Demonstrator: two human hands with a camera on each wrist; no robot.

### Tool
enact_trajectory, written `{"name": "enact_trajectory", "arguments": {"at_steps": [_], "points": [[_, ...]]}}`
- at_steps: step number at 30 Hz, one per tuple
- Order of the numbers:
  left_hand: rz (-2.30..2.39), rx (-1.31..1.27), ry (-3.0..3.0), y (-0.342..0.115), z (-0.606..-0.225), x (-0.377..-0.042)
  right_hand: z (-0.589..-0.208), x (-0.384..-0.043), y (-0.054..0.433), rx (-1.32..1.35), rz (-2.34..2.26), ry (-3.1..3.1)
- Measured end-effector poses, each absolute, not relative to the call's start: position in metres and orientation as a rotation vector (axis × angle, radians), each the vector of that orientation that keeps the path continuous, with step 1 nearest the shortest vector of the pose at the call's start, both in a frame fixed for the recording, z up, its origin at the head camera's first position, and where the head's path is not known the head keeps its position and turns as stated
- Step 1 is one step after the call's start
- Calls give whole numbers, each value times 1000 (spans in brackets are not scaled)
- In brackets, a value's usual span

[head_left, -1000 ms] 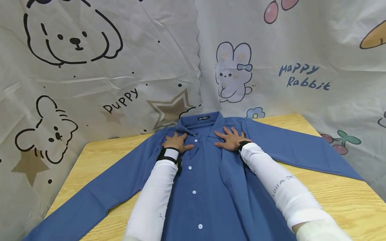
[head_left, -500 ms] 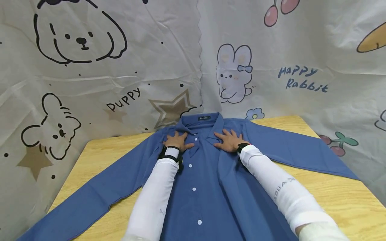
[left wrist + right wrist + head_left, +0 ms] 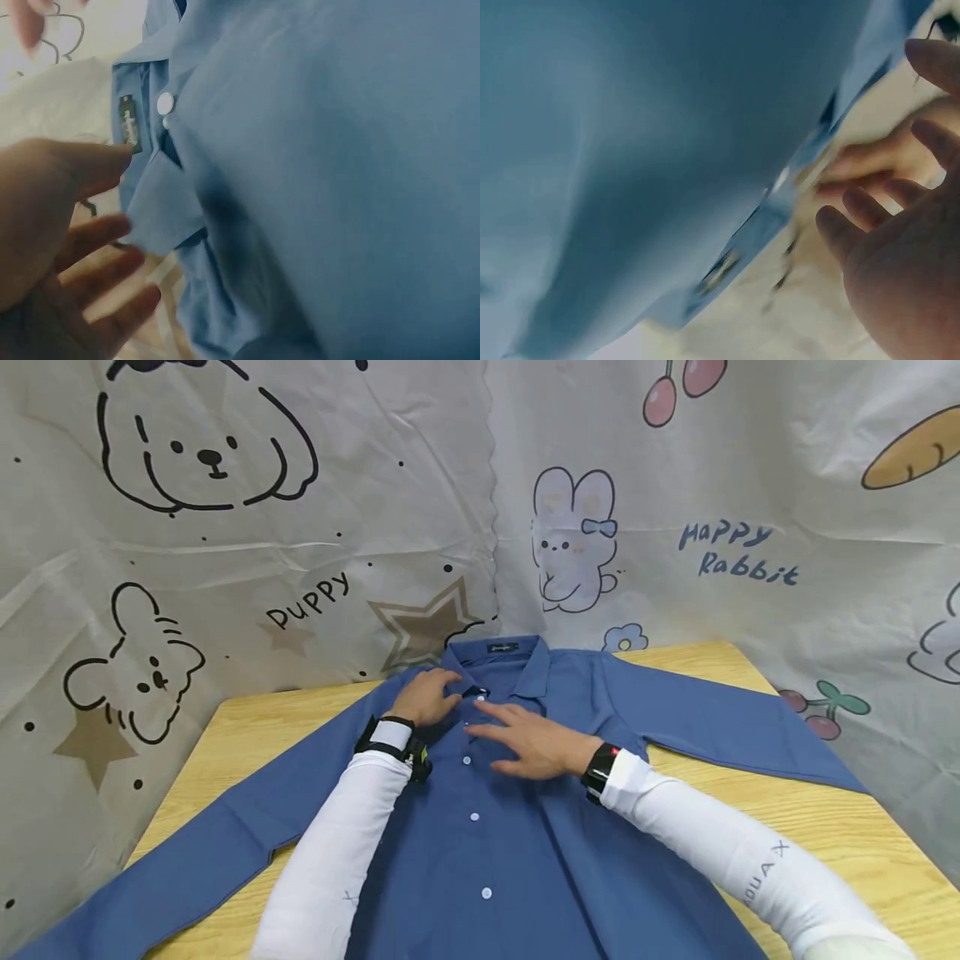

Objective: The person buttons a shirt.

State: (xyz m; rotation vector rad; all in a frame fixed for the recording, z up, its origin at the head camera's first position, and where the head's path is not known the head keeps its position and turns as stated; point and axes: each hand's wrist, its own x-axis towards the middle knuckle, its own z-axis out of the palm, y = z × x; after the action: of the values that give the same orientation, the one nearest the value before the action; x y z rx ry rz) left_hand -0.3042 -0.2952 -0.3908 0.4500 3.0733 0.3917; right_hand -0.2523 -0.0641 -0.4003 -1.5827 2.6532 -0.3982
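Wood-grain table (image 3: 255, 731), cartoon-print curtain (image 3: 420, 443) behind | blue button-up shirt (image 3: 480, 856) spread below both hands, long axis running lengthwise from the far collar (image 3: 534, 672) | left hand (image 3: 422, 697) nearer collar, fingers loosely parted, holding nothing | right hand (image 3: 536, 743) across button placket (image 3: 471, 789), fingers spread, empty; contact unclear, wrist views blurred

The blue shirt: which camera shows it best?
The head view: the blue shirt lies spread there, collar and both sleeves showing, its lower edge cut off. The left wrist view shows the collar and some fabric closer; the right wrist view gives only part, blurred.
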Motion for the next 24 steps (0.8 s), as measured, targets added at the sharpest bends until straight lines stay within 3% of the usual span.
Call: {"name": "enact_trajectory", "arguments": {"at_steps": [8,15,24], "points": [[460,551,3021,-295,-390,-292,-407,-184,-81,-1899,-272,2413],[480,543,2950,-298,-412,-284,-418,-137,-91,-2039,-86,2199],[345,541,2939,-303,-421,-279,-435,-114,-99,-2094,182,2236]]}}
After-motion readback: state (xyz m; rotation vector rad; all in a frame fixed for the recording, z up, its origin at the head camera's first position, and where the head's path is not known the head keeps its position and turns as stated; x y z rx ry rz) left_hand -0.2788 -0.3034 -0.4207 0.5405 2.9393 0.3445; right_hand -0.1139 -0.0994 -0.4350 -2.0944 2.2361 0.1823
